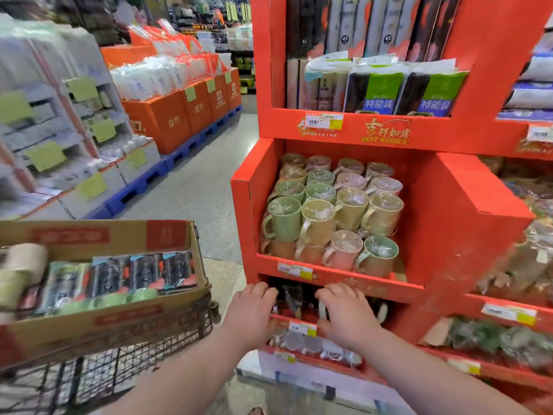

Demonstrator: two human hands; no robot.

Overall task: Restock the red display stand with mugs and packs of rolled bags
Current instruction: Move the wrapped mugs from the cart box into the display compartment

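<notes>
The red display stand (466,223) fills the right half of the view. Its middle shelf is packed with wrapped mugs (329,211) in green, beige and pink, stacked in two layers. The top shelf holds packs of rolled bags (380,88). Both my hands reach into the lower shelf, where dark packs (294,298) stand. My left hand (254,310) and my right hand (344,313) have their fingers bent over those packs; what they grip is hidden. A cardboard box (98,319) on a wire cart at the left carries more bag packs (143,272) and mugs.
The wire cart (119,351) stands close on my left. Beyond it an aisle of grey floor (197,181) runs between pallets of orange boxes (179,112) and white goods. A second red stand (508,319) with bagged items adjoins on the right.
</notes>
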